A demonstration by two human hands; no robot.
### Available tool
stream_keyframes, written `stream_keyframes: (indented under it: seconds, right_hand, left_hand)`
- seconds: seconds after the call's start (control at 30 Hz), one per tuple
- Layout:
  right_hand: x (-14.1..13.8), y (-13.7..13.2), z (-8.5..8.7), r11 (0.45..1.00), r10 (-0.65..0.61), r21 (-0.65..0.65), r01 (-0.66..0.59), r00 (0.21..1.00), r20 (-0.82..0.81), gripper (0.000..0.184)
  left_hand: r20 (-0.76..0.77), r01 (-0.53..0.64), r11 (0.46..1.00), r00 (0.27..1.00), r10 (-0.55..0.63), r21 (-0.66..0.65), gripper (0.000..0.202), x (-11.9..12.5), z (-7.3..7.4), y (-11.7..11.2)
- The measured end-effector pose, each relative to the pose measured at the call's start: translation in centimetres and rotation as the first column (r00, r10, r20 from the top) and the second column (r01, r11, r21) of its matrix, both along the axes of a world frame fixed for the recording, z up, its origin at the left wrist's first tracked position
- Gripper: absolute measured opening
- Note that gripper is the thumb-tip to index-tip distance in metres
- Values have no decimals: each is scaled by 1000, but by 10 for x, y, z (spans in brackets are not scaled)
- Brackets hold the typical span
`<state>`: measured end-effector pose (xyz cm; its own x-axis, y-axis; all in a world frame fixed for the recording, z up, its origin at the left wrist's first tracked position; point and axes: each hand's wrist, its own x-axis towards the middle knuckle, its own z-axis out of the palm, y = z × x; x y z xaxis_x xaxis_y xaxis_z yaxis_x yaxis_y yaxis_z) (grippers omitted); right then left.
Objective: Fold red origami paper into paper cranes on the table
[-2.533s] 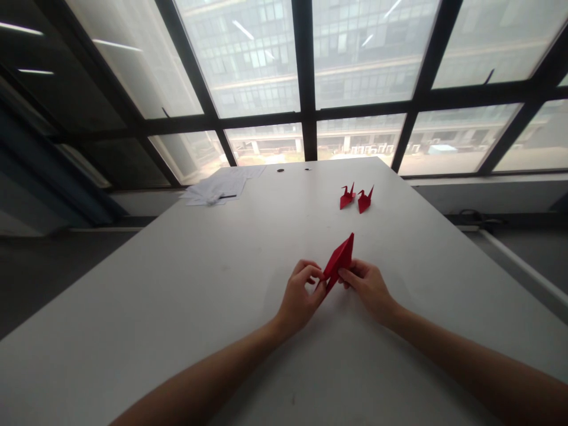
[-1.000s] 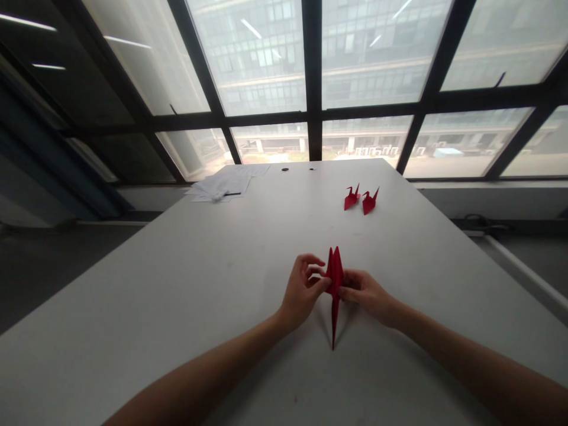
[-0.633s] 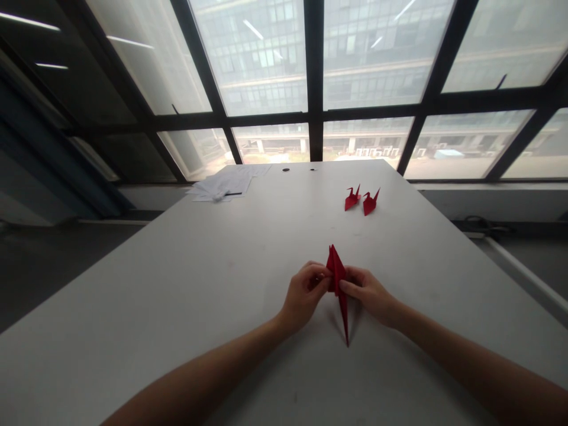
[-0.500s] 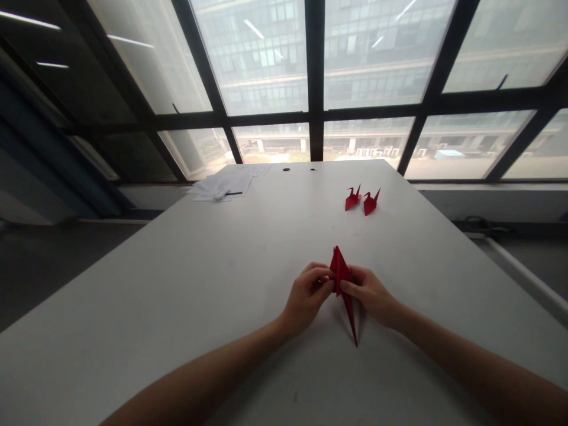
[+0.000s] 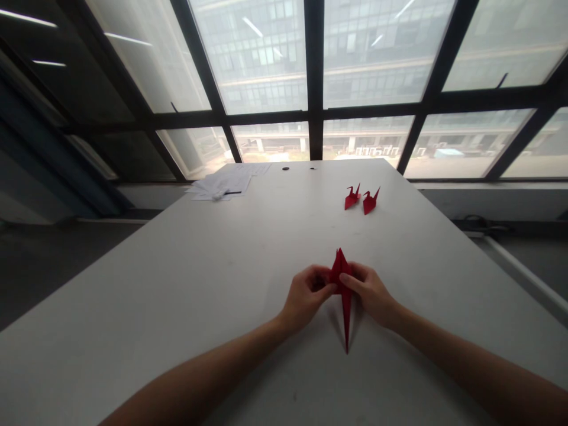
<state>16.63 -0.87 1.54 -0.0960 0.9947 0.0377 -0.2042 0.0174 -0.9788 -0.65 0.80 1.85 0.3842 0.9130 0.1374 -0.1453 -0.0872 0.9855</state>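
A folded piece of red origami paper (image 5: 347,313) is held up between my two hands, just above the white table (image 5: 213,278). Its broad diamond-shaped part points away from me, and one long narrow point reaches down toward me. My left hand (image 5: 308,294) pinches its left edge between thumb and fingers. On the right side, my right hand (image 5: 369,293) grips it with the thumb laid flat on the front face and the fingers behind, partly hidden. Farther back on the table stand two finished red paper cranes, a left one (image 5: 352,199) and a right one (image 5: 369,205).
Loose white papers (image 5: 222,182) lie at the far left of the table, with a dark pen (image 5: 232,193) on them. Two small dark round spots sit near the far edge. Large dark-framed windows rise beyond, and cables (image 5: 483,225) lie on the floor to the right.
The red paper has turned so its front face shows more, and its long point has swung left. My left fingers have moved behind it, while my right thumb stays pressed on it.
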Motion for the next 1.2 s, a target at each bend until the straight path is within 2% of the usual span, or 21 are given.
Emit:
stream_keyframes:
  seconds: [0.1,0.23,0.33,0.5,0.63,0.8,0.97,1.1,1.2]
  right_hand:
    - [0,-1,-1,1000,-14,-11,14,1000,-24,27]
    - [1,-1,-4,998,-56,-37,55,998,-35,28]
    - [0,0,-7,994,-84,-77,81,996,-42,29]
    - [-2,2,-8,982,-163,-104,157,985,-55,31]
    - [-3,1,-6,983,-157,-107,149,985,-74,31]
    - [-5,2,-5,975,-187,-143,172,977,-99,33]
    - [-4,3,-4,970,-218,-129,206,972,-88,39]
    - [-4,2,0,991,-116,-60,116,993,6,42]
    - [-5,0,2,995,-99,-14,101,991,87,38]
  left_hand:
    - [-60,45,999,997,-45,-1,26,-1,-2,-1]
    - [-43,89,994,995,-92,-63,27,1,-2,-1]
    - [-137,88,993,986,-99,-84,24,2,-1,0]
    - [-230,83,993,968,-101,-86,26,2,-1,0]
    - [-244,80,993,965,-99,-87,26,1,-2,-1]
    - [-231,106,991,965,-121,-76,24,1,-5,0]
    - [-311,164,986,935,-169,-42,26,-1,-2,2]
    - [-275,67,997,958,-78,-47,32,-2,-2,4]
    - [-227,30,997,973,-46,-74,35,-1,-2,4]
